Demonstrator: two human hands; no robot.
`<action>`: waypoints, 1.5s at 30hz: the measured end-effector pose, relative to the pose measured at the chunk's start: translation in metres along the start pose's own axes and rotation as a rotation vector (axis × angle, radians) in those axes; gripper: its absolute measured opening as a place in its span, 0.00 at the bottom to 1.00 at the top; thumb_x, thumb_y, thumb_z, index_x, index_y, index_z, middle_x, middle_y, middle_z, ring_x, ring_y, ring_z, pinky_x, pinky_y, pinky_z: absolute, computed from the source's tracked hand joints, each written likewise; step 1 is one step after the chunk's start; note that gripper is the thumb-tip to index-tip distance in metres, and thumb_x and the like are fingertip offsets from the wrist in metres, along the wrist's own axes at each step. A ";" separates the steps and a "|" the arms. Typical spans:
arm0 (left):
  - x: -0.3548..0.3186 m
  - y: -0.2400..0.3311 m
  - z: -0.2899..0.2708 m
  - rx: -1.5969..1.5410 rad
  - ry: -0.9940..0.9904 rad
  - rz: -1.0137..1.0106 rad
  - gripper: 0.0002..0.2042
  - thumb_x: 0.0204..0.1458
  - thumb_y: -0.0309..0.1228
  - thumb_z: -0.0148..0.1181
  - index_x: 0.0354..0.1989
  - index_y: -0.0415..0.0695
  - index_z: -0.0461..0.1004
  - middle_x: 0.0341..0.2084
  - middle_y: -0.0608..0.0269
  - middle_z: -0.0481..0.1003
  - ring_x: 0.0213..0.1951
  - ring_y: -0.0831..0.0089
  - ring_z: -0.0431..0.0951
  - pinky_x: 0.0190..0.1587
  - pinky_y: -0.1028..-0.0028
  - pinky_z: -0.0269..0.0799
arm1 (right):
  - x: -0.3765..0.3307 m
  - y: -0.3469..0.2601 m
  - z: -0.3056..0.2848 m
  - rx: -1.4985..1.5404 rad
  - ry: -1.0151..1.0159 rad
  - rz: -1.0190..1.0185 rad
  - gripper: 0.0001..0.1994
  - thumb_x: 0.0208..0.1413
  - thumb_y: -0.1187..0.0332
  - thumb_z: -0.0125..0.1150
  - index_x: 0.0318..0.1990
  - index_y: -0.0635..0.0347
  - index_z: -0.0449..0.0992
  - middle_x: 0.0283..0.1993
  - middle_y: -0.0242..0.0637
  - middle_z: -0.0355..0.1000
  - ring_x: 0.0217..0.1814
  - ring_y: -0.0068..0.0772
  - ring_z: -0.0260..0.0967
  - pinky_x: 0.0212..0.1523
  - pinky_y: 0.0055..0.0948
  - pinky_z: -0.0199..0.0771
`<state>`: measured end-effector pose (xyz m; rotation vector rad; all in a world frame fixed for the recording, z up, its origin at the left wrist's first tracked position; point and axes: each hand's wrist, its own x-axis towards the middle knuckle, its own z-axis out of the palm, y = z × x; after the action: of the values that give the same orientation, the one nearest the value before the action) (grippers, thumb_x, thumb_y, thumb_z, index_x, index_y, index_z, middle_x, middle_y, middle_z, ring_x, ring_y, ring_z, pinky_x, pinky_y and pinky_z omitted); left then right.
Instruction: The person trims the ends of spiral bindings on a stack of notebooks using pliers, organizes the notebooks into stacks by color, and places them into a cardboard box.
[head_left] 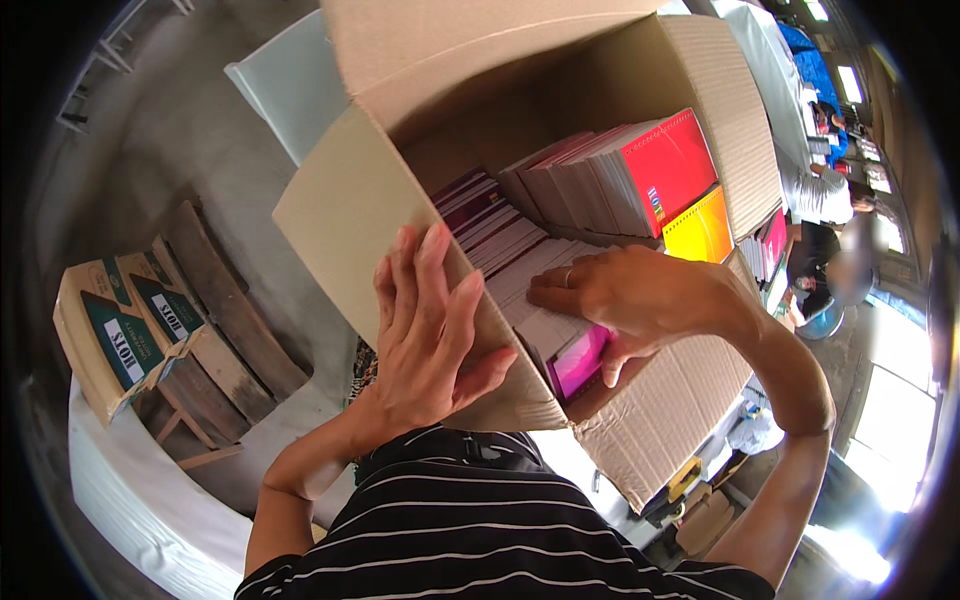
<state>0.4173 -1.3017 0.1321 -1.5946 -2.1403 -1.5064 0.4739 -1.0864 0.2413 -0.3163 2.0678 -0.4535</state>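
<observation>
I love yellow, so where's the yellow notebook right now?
In the head view, the yellow notebook is right of centre inside the cardboard box, between the red notebook and the right hand.

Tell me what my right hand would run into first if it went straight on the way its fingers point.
Most likely the row of notebooks in the cardboard box: your right hand points leftward over their page edges, though the depth is hard to judge.

Room lies above the red notebooks (pixel 668 170); the cardboard box (pixel 620 85) blocks sideways entry.
</observation>
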 end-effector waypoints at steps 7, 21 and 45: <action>-0.019 -0.006 0.008 -0.013 0.005 -0.015 0.32 0.54 0.50 0.54 0.62 0.45 0.56 0.60 0.24 0.50 0.62 0.26 0.45 0.59 0.38 0.38 | -0.019 -0.005 -0.008 -0.009 0.215 -0.102 0.29 0.36 0.69 0.66 0.49 0.76 0.67 0.52 0.53 0.68 0.57 0.50 0.65 0.51 0.40 0.71; -0.034 -0.014 0.012 0.051 0.006 0.080 0.28 0.56 0.54 0.48 0.64 0.58 0.60 0.63 0.38 0.54 0.67 0.36 0.37 0.63 0.41 0.32 | -0.017 0.001 0.007 -0.002 0.315 -0.113 0.26 0.46 0.71 0.52 0.52 0.84 0.62 0.55 0.66 0.63 0.61 0.55 0.61 0.60 0.39 0.65; -0.046 -0.024 0.008 0.104 -0.046 0.168 0.24 0.57 0.53 0.46 0.60 0.61 0.66 0.65 0.53 0.54 0.69 0.44 0.38 0.67 0.47 0.26 | 0.006 0.021 0.007 -0.023 0.265 -0.192 0.31 0.34 0.64 0.69 0.47 0.76 0.67 0.48 0.46 0.64 0.52 0.44 0.64 0.56 0.35 0.64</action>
<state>0.4242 -1.3268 0.0864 -1.7390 -2.0131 -1.2992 0.4758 -1.0708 0.2241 -0.4941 2.3116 -0.6157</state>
